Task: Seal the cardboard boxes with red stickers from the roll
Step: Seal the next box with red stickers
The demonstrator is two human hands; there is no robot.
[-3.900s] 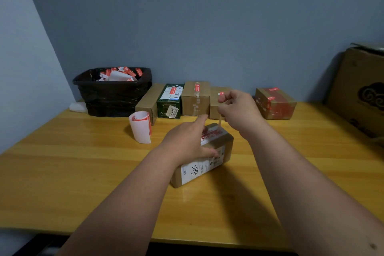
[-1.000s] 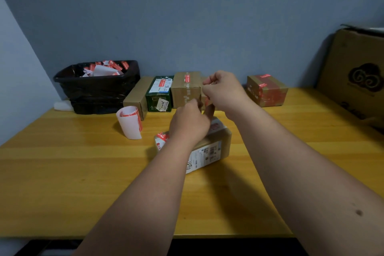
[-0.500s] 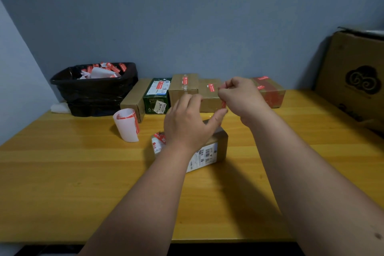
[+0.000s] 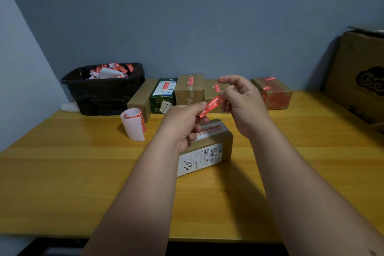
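A red sticker [image 4: 212, 106] is stretched in the air between both hands. My left hand [image 4: 182, 124] pinches its lower end and my right hand [image 4: 243, 102] pinches its upper end. Right below them a small cardboard box [image 4: 209, 147] lies on the wooden table [image 4: 83, 172], with a red strip on top and a white label on its near side. The sticker roll [image 4: 134, 123], white backing with red stickers, stands on the table to the left of the box.
Along the back wall stand a black bin [image 4: 104, 87] full of peeled backing, a row of small boxes [image 4: 189, 89], several with red stickers, and a red-taped box [image 4: 274, 92]. A large cardboard carton [image 4: 357, 81] stands at the right edge.
The hands have drawn apart, so a full red sticker now spans between them above the box. The scrap with red stickers that lay left of the box is no longer in view.
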